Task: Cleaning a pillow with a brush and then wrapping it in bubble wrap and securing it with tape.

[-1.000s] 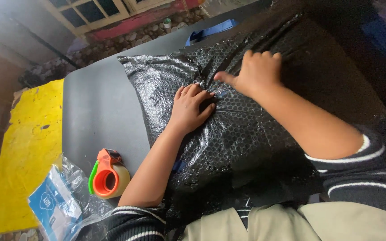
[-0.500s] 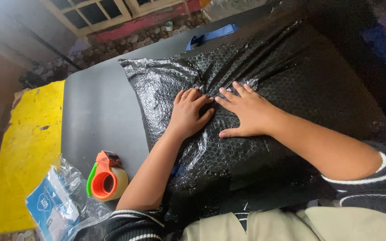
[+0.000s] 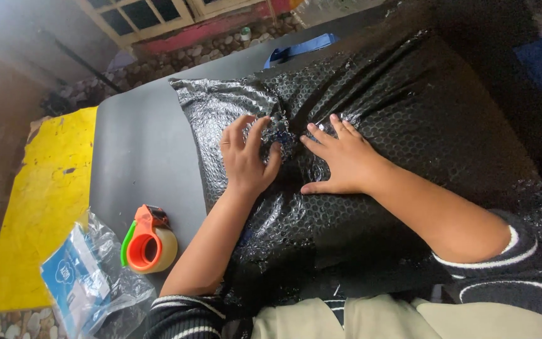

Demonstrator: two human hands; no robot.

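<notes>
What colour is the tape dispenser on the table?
The tape dispenser is orange with a green edge, seen in the head view.

bubble-wrapped parcel (image 3: pixel 371 125): contents fully hidden under black wrap; right part runs off the right edge
blue strap (image 3: pixel 299 49): mostly tucked behind the parcel's far side
plastic bag (image 3: pixel 95 282): near end cut by the bottom edge
table (image 3: pixel 139 150): far right corner lost in dark blur

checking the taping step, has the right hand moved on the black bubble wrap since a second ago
Yes. The right hand was a fist higher on the bubble wrap parcel; it now lies flat and lower, nearer the left hand.
</notes>
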